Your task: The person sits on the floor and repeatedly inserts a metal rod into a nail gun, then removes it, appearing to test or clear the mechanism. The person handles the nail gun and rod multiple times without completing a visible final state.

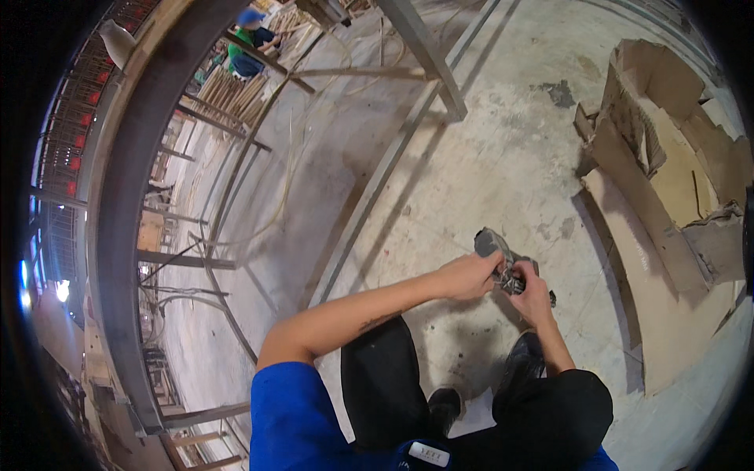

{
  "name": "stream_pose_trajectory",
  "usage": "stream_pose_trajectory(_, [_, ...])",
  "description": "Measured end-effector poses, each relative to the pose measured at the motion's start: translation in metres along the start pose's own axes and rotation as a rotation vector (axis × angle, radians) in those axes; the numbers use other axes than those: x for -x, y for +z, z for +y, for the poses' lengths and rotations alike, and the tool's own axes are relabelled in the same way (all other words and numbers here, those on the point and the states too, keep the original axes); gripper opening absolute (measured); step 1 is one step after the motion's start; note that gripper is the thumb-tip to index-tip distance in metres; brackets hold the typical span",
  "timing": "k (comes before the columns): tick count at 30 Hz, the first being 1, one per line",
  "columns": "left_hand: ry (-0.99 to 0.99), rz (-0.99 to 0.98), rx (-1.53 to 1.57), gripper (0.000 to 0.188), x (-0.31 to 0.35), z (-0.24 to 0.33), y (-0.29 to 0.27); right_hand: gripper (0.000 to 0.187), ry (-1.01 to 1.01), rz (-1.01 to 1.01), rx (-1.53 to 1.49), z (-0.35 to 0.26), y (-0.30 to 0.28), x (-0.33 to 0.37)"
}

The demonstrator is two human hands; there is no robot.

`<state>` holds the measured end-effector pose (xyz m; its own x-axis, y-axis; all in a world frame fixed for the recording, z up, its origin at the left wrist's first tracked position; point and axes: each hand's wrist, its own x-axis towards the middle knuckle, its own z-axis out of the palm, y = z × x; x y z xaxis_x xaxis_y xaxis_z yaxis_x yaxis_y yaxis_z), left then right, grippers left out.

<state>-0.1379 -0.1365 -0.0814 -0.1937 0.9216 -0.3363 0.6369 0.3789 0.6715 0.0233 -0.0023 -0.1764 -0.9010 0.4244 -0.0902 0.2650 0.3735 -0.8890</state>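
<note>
A dark grey, lumpy object with a rounded end is between my hands, just above the concrete floor in front of my shoes. I cannot make out its kind. My left hand grips it from the left with the fingers closed. On its near right side, my right hand is closed too, thumb and fingers pinching at the crinkled, shiny middle part. The two hands are close together, and they hide part of the object. A small black end shows beside my right wrist.
To the right stands an open, torn cardboard box with a flap spread on the floor. A metal frame runs along the left, with a large beam beyond. A person in a blue cap sits near stacked wooden sticks at the far left.
</note>
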Motion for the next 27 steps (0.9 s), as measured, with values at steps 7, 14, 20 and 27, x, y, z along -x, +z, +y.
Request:
stream_pose_trajectory(7, [0.029,0.036,0.104,0.046,-0.028,-0.008,0.019,0.055,-0.289,0.113,0.055,0.002,-0.007,-0.001])
stream_pose_trajectory(14, [-0.352,-0.257,0.24,0.026,-0.046,0.043,-0.006,0.031,-0.414,0.121,0.107,0.029,-0.017,0.007])
stream_pose_trajectory(20, [-0.272,-0.232,0.116,0.021,-0.05,0.043,-0.013,0.024,-0.362,0.089,0.023,0.022,-0.023,0.001])
stream_pose_trajectory(27, [0.144,-0.211,-0.29,0.023,-0.035,0.052,-0.069,0.021,-0.32,0.127,-0.045,0.019,-0.027,0.0])
